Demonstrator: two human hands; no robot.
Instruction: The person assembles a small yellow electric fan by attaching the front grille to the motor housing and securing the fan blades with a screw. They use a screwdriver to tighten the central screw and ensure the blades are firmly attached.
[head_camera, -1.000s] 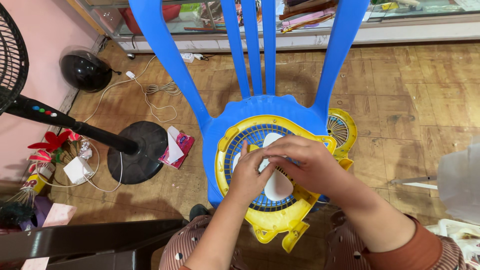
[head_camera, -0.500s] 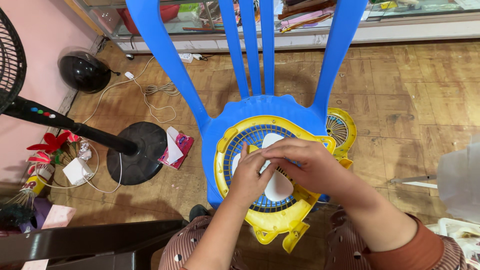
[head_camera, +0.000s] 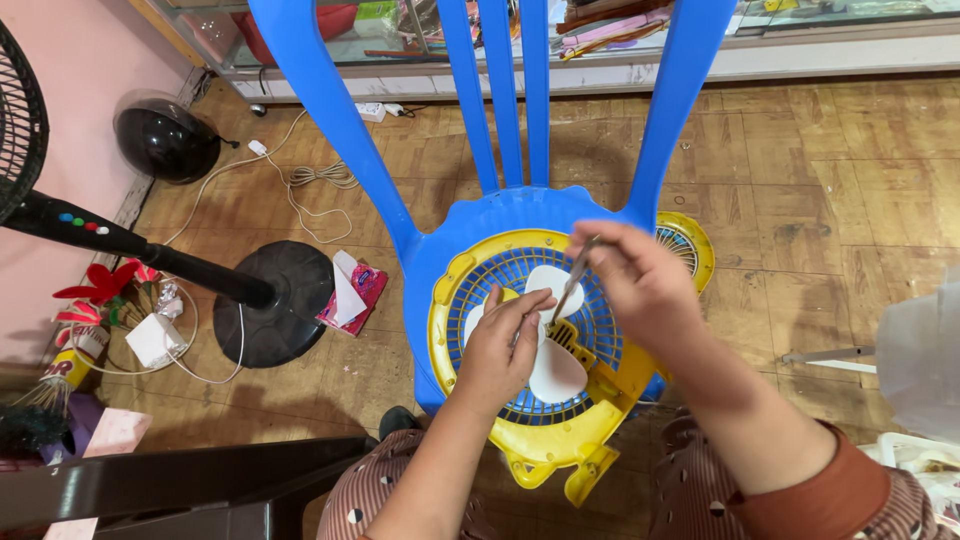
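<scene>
Hands on yellow fan

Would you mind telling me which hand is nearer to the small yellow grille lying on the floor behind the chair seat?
Right. The right hand holds a thin tool just beside the yellow grille; the left hand rests farther away, on the fan's middle.

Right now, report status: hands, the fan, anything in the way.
Left hand steadies yellow fan on blue chair. Right hand holds thin metal tool over white blades. Nothing blocking.
</scene>
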